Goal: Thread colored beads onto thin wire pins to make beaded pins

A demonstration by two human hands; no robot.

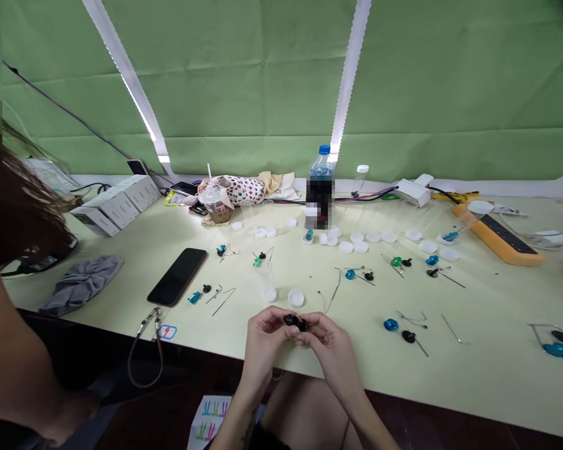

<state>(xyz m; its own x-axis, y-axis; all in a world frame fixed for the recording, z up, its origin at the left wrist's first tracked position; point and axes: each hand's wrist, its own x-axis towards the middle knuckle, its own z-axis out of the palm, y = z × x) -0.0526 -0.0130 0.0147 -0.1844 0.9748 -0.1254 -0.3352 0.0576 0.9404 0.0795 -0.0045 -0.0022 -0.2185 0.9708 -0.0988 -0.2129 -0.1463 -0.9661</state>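
Black rounded pieces (295, 322) sit between the person's two hands, just above the near edge of the tabletop (473, 325). They show as two glossy lobes side by side, their long axis running across the view and dipping slightly to the right. The fingers hide much of them, so I cannot tell whether this is one piece or two, or whether a stem runs from them. The fingers of the left hand (264, 345) and right hand (332, 357) are together, pinching the black lobes from either side.

One white plastic cap (296, 298) lies just beyond the hands, beside a clear tube (265, 282) with a white cap at its lower end. Across the tabletop, more than a dozen similar white caps form a loose band; the exact count is hard to make out. Small blue, green and black pieces on thin wires lie scattered among them, and some are too small to tell apart. One black smartphone (177, 276) lies to the left. Another person's arm (16, 350) and hair (21, 209) cut into the left edge, and the arm is partly out of frame.
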